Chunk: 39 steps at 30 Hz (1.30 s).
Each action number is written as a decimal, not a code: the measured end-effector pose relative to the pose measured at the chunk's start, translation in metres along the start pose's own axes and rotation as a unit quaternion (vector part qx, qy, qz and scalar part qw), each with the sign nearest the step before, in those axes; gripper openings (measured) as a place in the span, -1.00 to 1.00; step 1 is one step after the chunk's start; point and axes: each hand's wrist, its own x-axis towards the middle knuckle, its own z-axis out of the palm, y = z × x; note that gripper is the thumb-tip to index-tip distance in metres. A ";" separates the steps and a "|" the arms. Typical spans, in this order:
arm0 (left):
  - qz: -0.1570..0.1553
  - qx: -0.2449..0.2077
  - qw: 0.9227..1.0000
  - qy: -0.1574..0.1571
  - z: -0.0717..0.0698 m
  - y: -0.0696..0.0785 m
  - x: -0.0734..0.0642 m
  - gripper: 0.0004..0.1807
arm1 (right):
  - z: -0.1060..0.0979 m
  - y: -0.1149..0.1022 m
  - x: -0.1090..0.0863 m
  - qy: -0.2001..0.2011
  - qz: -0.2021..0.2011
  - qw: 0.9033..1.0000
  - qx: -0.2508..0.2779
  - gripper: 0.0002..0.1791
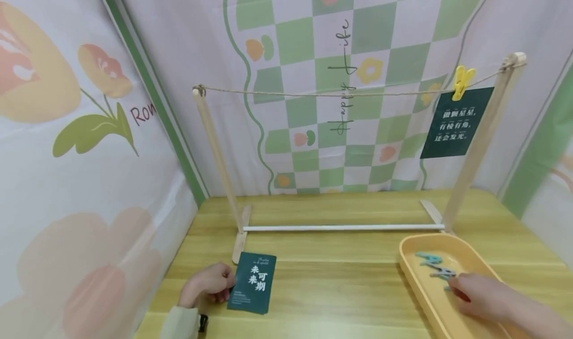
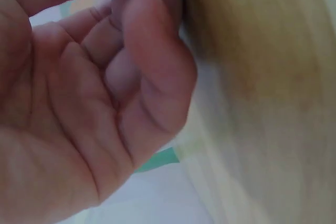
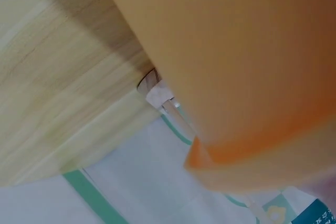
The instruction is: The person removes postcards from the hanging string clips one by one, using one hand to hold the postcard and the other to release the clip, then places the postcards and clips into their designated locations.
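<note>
My left hand [image 1: 214,282] rests on its side at the left edge of a small stack of dark green cards [image 1: 252,284] with white lettering. Its fingers [image 2: 157,72] are bent in the left wrist view; I cannot tell whether the tips pinch a card. Over an orange tray [image 1: 414,279], my right hand [image 1: 481,294] reaches in with curled fingers, thumb and forefinger at a small teal clothespin [image 1: 447,288], which they partly cover. Beside them lie a grey clothespin [image 1: 440,269] and another teal clothespin [image 1: 429,258]. The tray's wall [image 3: 220,66] blocks the right hand in the right wrist view.
Behind the cards and tray stands a wooden frame with a left post [image 1: 218,155], right post [image 1: 481,145] and white crossbar [image 1: 344,227]. From its string [image 1: 313,95] hangs a green card [image 1: 456,130], held by a yellow clothespin [image 1: 461,83]. Patterned curtains surround the wooden table [image 1: 335,279].
</note>
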 end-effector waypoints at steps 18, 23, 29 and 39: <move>-0.027 0.054 0.998 0.013 -0.007 0.007 -0.010 -0.76 | -0.018 0.003 0.000 -0.002 0.014 0.997 0.080 -0.65; 0.025 0.051 0.998 0.022 -0.016 0.020 -0.014 -0.78 | -0.047 0.006 0.009 0.019 -0.008 0.995 0.093 -0.73; 0.091 0.027 0.995 -0.008 -0.022 0.033 -0.010 -0.63 | -0.082 0.006 0.018 0.034 0.016 0.995 0.091 -0.77; 0.153 0.014 0.988 0.023 -0.033 0.060 -0.007 -0.65 | -0.143 -0.003 0.034 0.112 0.119 0.986 0.018 -0.93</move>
